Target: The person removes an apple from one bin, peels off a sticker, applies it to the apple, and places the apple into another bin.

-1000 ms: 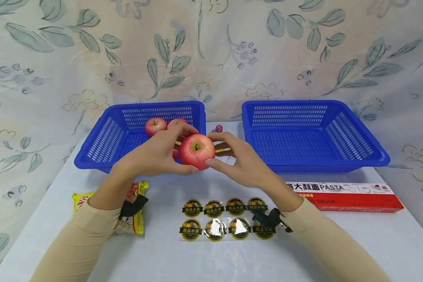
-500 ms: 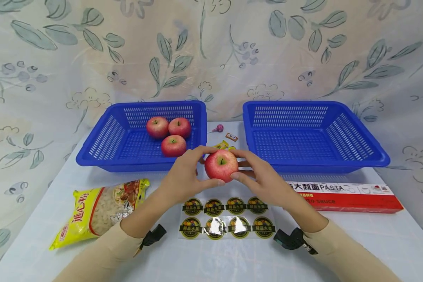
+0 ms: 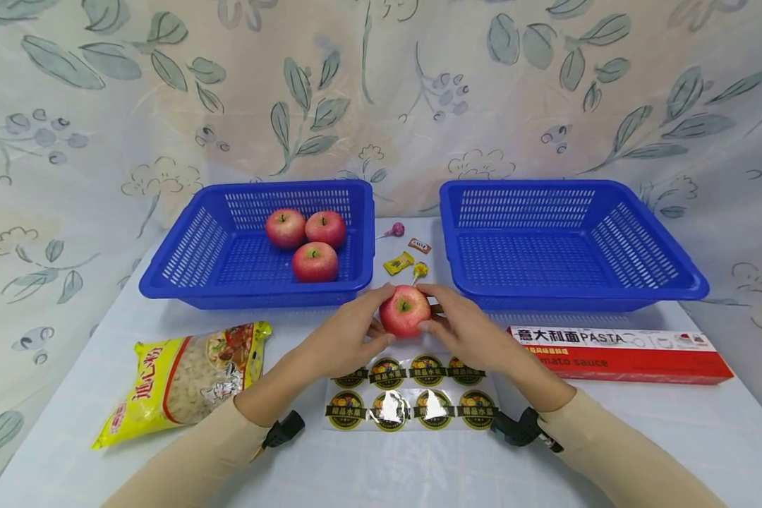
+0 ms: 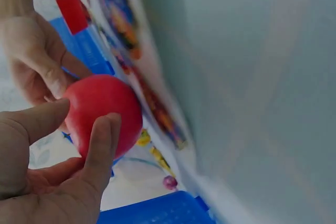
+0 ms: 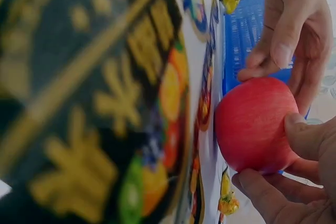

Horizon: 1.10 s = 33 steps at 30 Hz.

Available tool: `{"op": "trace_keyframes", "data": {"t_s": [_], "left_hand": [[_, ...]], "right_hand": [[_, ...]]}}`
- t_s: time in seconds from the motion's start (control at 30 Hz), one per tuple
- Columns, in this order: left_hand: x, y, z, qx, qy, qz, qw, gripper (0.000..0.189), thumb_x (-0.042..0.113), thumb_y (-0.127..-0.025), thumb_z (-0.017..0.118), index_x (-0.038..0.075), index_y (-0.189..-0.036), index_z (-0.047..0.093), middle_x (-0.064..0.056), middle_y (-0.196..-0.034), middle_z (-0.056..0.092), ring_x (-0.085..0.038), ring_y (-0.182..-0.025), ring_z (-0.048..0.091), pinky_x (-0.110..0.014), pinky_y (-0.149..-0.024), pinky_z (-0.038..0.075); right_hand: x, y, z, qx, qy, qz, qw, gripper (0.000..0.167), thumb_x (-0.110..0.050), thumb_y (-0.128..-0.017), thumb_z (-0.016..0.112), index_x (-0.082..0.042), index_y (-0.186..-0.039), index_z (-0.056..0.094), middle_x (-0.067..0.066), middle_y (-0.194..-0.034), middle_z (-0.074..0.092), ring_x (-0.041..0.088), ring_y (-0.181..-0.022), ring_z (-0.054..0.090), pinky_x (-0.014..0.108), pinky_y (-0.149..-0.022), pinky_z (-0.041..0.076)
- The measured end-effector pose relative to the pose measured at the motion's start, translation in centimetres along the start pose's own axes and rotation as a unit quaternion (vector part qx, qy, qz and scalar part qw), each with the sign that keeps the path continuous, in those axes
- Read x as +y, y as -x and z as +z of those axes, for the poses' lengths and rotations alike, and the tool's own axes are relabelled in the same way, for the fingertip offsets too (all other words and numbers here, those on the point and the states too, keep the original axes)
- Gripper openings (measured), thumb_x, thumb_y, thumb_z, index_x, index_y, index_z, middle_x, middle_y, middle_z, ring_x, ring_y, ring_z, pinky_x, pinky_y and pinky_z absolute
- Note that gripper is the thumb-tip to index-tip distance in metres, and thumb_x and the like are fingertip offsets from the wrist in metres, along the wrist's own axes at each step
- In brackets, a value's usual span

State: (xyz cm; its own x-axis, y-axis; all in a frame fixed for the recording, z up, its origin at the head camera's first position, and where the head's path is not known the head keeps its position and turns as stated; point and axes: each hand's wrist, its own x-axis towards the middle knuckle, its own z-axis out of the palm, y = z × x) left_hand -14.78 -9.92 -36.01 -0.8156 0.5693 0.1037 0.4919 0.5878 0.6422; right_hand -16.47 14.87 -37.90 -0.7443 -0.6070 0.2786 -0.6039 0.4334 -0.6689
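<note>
A red apple (image 3: 405,312) is at the middle of the table, just behind a clear sheet of round black and gold stickers (image 3: 410,391). From its left side my left hand (image 3: 346,331) holds it, thumb and fingertips against the skin, as the left wrist view shows on the apple (image 4: 102,109). My right hand (image 3: 466,328) grips the other side, with thumb and fingers spread round the apple (image 5: 254,127) in the right wrist view. The apple's underside is close over the table. Both hands cover part of the sheet's back row.
The left blue basket (image 3: 254,291) holds three apples (image 3: 315,262). Another blue basket (image 3: 574,291) stands right. Between them lie lollipops (image 3: 420,270) and wrapped sweets (image 3: 398,263). A yellow pasta bag (image 3: 184,381) lies left; a red and white pasta box (image 3: 622,355), right.
Both hands have brought the apple from the left basket's front right corner rightward and toward me, down to the table behind the stickers. The pasta bag and the basket's apples have come into full view.
</note>
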Motion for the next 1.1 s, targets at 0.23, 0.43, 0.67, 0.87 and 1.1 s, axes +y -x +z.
{"op": "trace_keyframes", "data": {"t_s": [0.23,0.43,0.67,0.87,1.1], "left_hand": [[-0.5,0.9,-0.8,-0.038,-0.021,-0.059,0.9973,0.068,0.022,-0.098,0.071,0.004,-0.155,0.039,-0.015,-0.149,0.051,-0.016,-0.102,0.070,-0.031,-0.089,0.057],[-0.9,4.0,-2.0,-0.058,-0.152,-0.117,0.9797,0.057,0.035,-0.088,0.081,0.004,-0.131,0.061,-0.010,-0.119,0.063,-0.025,-0.105,0.063,-0.045,-0.095,0.053],[-2.0,6.0,-2.3,-0.078,-0.157,-0.116,0.9776,0.057,0.039,-0.074,0.092,0.013,-0.117,0.065,-0.001,-0.102,0.057,-0.019,-0.092,0.058,-0.042,-0.086,0.051],[-2.8,6.2,-1.8,-0.087,-0.122,-0.121,0.9813,0.043,0.035,-0.078,0.090,0.020,-0.108,0.062,0.003,-0.099,0.054,-0.014,-0.088,0.053,-0.036,-0.083,0.049],[-3.2,6.2,-1.8,-0.093,-0.085,-0.078,0.9890,0.033,0.023,-0.087,0.083,0.017,-0.107,0.057,0.006,-0.086,0.059,-0.007,-0.073,0.052,-0.027,-0.070,0.045]], "right_hand": [[0.6,-0.4,-0.3,-0.027,0.012,0.052,0.9982,0.053,-0.016,-0.104,0.061,0.001,-0.150,0.040,0.019,-0.143,0.056,0.033,-0.115,0.069,0.044,-0.095,0.058],[-0.3,0.1,-0.6,-0.052,0.055,0.085,0.9935,0.066,-0.025,-0.104,0.062,0.006,-0.154,0.033,0.023,-0.146,0.055,0.033,-0.118,0.068,0.046,-0.096,0.057],[-2.8,1.3,-0.7,0.030,0.177,0.042,0.9829,0.051,-0.021,-0.096,0.074,0.004,-0.137,0.056,0.016,-0.115,0.067,0.025,-0.090,0.069,0.040,-0.078,0.059],[-4.6,0.6,0.4,0.036,0.173,-0.003,0.9842,0.035,-0.018,-0.092,0.078,-0.001,-0.119,0.064,0.007,-0.092,0.068,0.017,-0.077,0.065,0.029,-0.071,0.057],[-5.7,-0.9,2.2,-0.023,0.159,-0.029,0.9865,0.032,-0.025,-0.094,0.076,-0.006,-0.119,0.066,0.004,-0.097,0.068,0.015,-0.086,0.064,0.030,-0.077,0.057]]}}
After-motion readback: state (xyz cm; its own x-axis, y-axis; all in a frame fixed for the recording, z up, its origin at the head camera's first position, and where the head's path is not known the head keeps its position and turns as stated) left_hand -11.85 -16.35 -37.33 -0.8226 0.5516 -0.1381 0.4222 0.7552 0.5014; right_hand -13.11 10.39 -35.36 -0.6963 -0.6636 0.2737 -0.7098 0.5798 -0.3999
